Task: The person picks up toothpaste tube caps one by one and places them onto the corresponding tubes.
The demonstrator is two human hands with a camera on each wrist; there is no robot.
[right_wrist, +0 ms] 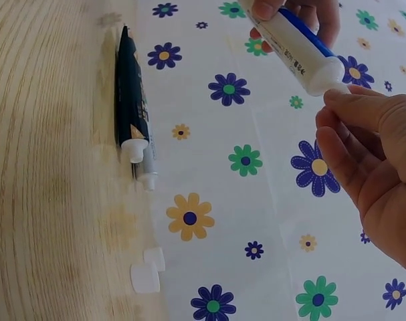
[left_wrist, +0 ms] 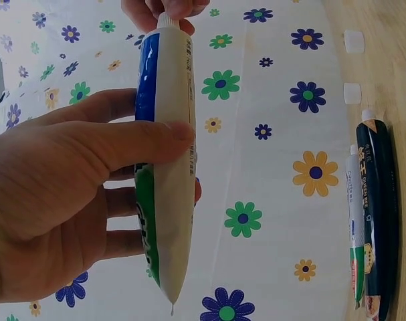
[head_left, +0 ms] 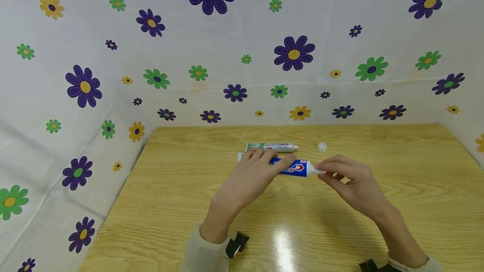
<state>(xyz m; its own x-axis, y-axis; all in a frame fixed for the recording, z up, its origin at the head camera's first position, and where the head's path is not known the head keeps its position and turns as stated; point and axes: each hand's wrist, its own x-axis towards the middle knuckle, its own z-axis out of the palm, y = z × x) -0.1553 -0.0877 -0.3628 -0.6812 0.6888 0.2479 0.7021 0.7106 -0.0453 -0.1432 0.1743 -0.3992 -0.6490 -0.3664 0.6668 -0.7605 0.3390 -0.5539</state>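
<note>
A blue, white and green toothpaste tube (head_left: 298,168) is raised off the table, its capped end pointing right in the head view. My left hand (head_left: 247,177) grips it round the middle; the thumb lies across its plain white side (left_wrist: 172,221) in the left wrist view. At the tube's end, my right hand (head_left: 355,186) pinches the white cap (left_wrist: 166,21) between thumb and fingertips, which partly hide it. Behind the raised tube, a smaller white-and-green toothpaste tube (head_left: 277,147) lies on the table.
A dark toothpaste tube (left_wrist: 380,200) lies beside the smaller one in both wrist views; the head view hides it. Two loose white caps (left_wrist: 354,41) sit on the wooden table (head_left: 170,205) near the tubes. A flower-print cloth (head_left: 227,53) hangs behind and at the sides.
</note>
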